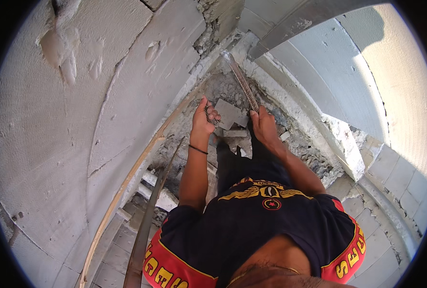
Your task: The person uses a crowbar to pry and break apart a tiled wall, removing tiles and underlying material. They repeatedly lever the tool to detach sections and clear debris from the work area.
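My left hand is closed around a small bundle of thin dark metal pieces, which look like nails, its thumb pointing up. In my right hand is the near end of a ribbed metal bar. The bar slants away from me, its pale, shiny far end close to the corner where two walls meet. Between and beyond my hands, a flat grey piece of block lies on the rubble. A smaller pale block piece is just nearer to me.
A block wall rises on the left, with a long wooden strip along its foot. Beside me a metal pole leans. A grey metal beam crosses overhead at upper right. A rough concrete ledge borders the right side.
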`<state>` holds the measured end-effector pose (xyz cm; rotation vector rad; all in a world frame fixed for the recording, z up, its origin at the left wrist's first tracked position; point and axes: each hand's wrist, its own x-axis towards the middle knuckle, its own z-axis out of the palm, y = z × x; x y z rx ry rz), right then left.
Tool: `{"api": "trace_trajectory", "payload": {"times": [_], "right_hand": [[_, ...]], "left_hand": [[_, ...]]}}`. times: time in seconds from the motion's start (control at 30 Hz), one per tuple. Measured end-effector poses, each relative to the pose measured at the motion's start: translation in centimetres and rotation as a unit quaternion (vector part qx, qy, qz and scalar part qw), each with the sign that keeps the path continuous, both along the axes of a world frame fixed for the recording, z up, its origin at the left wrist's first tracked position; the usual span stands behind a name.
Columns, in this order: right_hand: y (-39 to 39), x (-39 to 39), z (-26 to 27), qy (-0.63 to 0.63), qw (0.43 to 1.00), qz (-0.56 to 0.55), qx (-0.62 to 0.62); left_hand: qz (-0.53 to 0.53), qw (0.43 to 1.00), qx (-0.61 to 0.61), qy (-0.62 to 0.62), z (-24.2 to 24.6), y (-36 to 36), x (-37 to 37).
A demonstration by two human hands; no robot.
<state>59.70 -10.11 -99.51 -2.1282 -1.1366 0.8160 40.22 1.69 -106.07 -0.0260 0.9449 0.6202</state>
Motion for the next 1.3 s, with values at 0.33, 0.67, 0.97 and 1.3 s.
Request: {"api": "trace_trajectory", "payload": {"times": [0.33,0.67,0.97,1.3], "right_hand": [[-10.2,1.5,-2.7,0.005,0.990,-0.057,-0.126],[-11.6,2.7,-3.3,0.005,0.987,-0.079,-0.142],[-7.5,2.2,-1.4,0.013,0.988,-0.059,-0.143],[9.3,-0.2,-4.3,0.008,0.995,-0.095,0.023]], "left_hand": [[-0.268,0.453,0.657,0.539,3.6,7.3,14.8],[-0.322,0.303,0.681,0.584,-0.2,9.2,18.1],[-0.246,0.830,0.339,0.368,-3.4,9.4,10.4],[-0.009,0.992,0.015,-0.127,-9.0,2.0,2.7]]}}
